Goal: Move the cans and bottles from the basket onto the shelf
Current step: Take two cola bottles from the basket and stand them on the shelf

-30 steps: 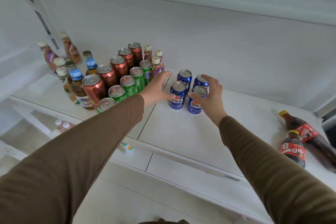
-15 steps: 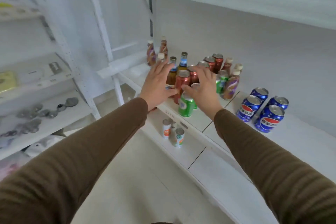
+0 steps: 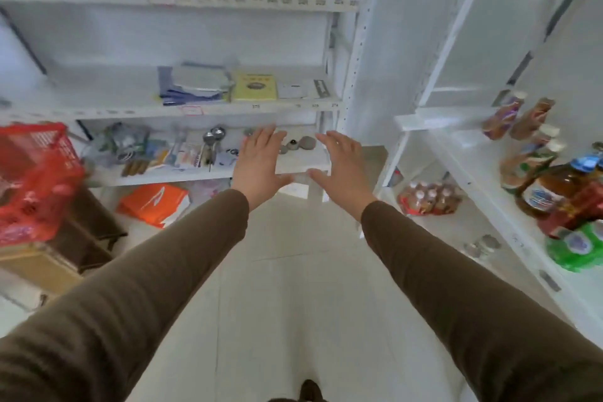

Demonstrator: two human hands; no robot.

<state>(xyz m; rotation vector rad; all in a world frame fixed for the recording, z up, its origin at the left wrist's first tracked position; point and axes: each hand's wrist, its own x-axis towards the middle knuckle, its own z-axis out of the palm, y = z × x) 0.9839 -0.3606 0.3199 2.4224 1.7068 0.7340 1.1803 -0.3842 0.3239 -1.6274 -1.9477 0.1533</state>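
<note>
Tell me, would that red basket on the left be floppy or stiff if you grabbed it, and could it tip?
The red basket looks like rigid plastic mesh, so it would probably hold its shape and feel light on its own. It seems perched on a stack of brown boxes, so a sideways push might slide or tip it. Its contents are too blurred to judge their weight.

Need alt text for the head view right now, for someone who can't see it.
Both hands, left hand and right hand, reach forward open and empty. A red basket sits at far left, and blurred bottles and cans stand on the white shelf at right.
</note>
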